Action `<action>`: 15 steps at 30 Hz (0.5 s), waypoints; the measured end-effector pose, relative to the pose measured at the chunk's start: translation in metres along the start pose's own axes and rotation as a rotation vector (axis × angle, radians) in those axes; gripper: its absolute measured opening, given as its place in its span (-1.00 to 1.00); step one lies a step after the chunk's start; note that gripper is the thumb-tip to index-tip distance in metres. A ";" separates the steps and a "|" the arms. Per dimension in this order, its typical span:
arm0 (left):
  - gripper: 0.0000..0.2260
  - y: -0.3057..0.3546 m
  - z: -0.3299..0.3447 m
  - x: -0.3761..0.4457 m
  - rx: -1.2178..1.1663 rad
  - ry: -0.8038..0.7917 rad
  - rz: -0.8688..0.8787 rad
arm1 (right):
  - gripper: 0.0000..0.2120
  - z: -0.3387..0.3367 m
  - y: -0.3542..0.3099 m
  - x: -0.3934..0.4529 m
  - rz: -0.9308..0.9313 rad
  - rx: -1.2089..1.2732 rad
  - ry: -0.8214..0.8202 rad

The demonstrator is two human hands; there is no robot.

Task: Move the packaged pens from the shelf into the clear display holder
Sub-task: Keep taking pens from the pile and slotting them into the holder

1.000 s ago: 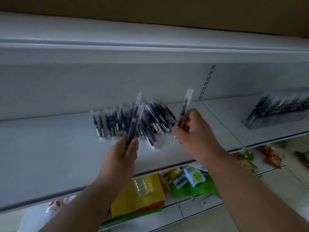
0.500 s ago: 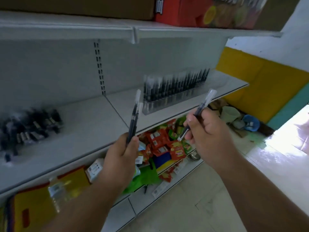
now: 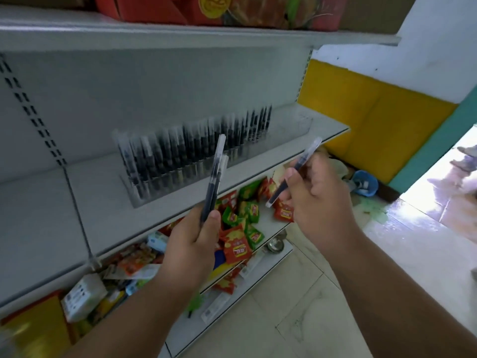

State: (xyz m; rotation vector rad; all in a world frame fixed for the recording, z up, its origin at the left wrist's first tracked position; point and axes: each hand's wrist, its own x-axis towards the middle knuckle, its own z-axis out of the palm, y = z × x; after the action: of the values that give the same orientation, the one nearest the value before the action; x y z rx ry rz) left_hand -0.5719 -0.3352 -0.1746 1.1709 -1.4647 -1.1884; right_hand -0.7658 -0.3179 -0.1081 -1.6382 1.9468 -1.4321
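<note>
My left hand (image 3: pixel 191 244) grips two packaged black pens (image 3: pixel 214 177) by their lower ends, tips pointing up. My right hand (image 3: pixel 320 202) pinches a single packaged pen (image 3: pixel 296 166), slanted up to the right. Both hands hover in front of the white shelf (image 3: pixel 64 202), just short of its front edge. On that shelf stands the long clear display holder (image 3: pixel 296 125), filled with several upright packaged pens (image 3: pixel 191 153) along most of its length; its right end is bare. The loose pile of pens is out of view.
The lower shelf (image 3: pixel 273 223) holds red and green snack packets (image 3: pixel 240 244), small boxes and yellow packs. Red cartons (image 3: pixel 206 9) sit on the top shelf. Right of the shelving are a yellow and teal wall (image 3: pixel 374 120), a tiled floor (image 3: pixel 309 306) and a bright doorway (image 3: pixel 451 202).
The view has swung right from the loose pen pile to the display holder. Both hands kept their pens and now sit closer to the holder.
</note>
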 end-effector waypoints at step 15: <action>-0.70 0.007 0.092 0.125 0.004 0.031 0.086 | -0.86 -0.009 0.086 0.185 -0.090 -0.087 0.022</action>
State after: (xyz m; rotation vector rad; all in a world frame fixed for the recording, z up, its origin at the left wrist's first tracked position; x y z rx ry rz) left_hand -0.6825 -0.4443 -0.1722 1.1131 -1.4795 -1.1047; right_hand -0.8915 -0.4779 -0.0967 -1.7766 1.9977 -1.4217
